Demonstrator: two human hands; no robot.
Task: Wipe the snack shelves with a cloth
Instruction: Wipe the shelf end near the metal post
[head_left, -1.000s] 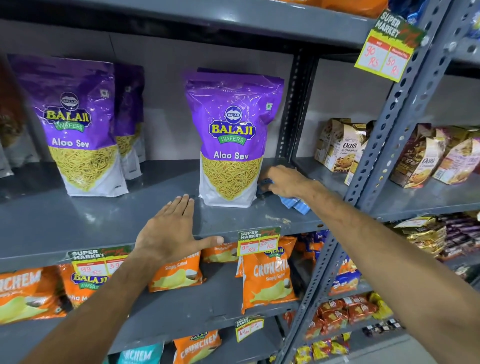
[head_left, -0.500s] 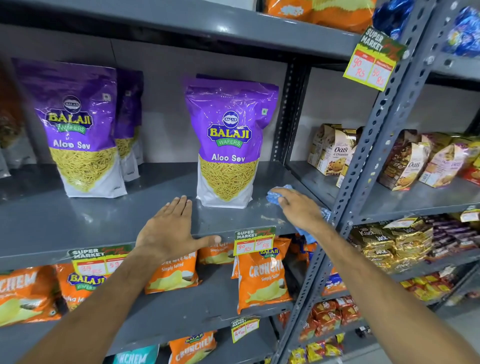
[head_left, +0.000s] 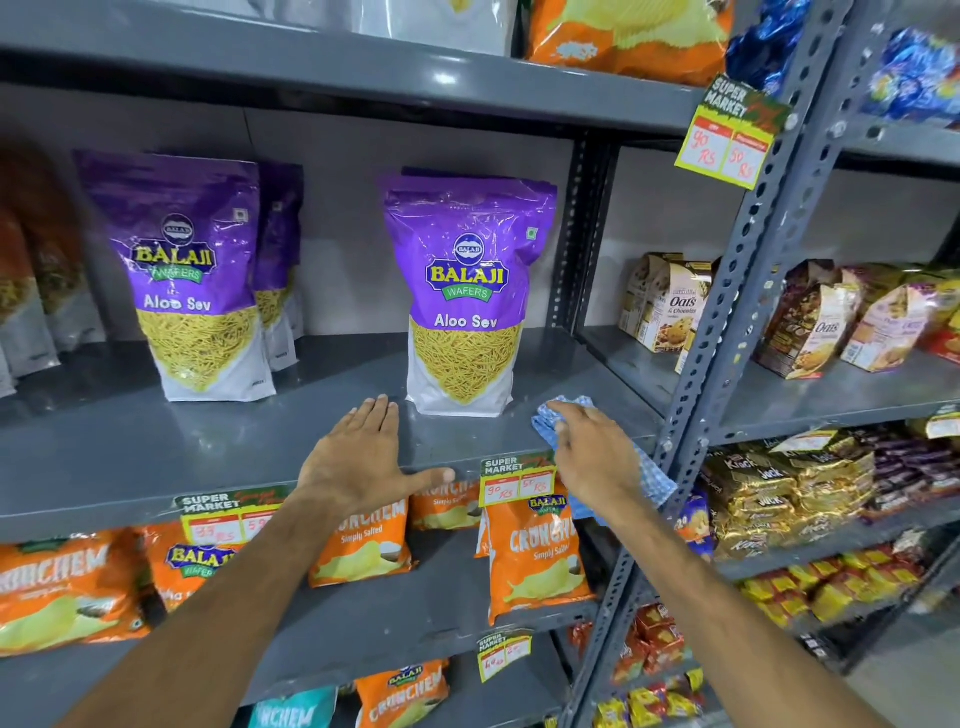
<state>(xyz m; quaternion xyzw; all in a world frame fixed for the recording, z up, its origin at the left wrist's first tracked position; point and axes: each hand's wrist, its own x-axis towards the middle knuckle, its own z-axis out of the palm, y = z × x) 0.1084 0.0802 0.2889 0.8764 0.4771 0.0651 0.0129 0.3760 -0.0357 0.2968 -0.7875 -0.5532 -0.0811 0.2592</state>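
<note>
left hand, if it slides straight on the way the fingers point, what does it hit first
Probably the lower left corner of the middle Aloo Sev bag; the left hand has fingertips just short of it, though depth is unclear.

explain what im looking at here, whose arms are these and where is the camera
This is no robot. A person wears a wide-angle camera on the head, so you look forward and down along their own two bare arms at a grey metal shelf in a shop. The left hand lies flat and open on the shelf's front edge, holding nothing. The right hand presses a blue checked cloth onto the shelf, beside a purple Aloo Sev bag that stands upright. A second Aloo Sev bag stands further left. Orange Crunchem packets fill the shelf below.
</note>
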